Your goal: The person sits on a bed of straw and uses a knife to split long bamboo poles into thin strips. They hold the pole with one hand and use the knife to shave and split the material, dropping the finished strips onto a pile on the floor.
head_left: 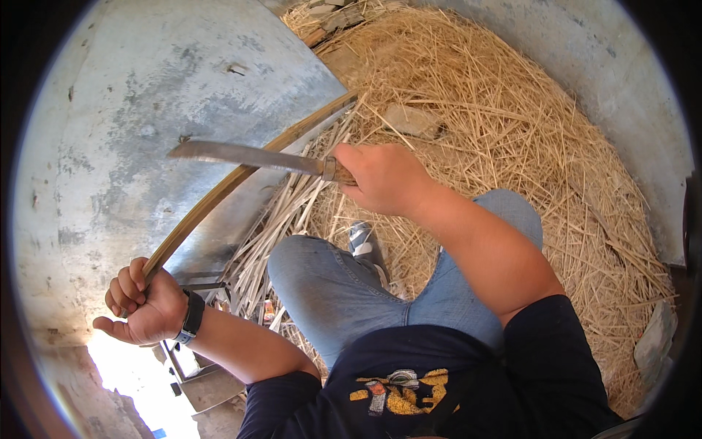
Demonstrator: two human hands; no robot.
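My left hand (148,301) wraps its fingers round the lower end of a long split bamboo strip (201,212), with the thumb held away from it. The strip slants up and right, and its far end lies near the straw. In my right hand (387,178) is the wooden handle of a big knife (252,156), a long blade with a metal collar at the handle. The blade points left and crosses over the middle of the strip. Whether the edge touches the strip I cannot tell.
Loose straw-like shavings (504,117) cover the floor ahead and to the right, with a stone (413,121) among them. A bundle of thin pale strips (274,227) lies left of my knees. Worn walls (110,124) stand left and far right. A bright opening (135,377) shows at lower left.
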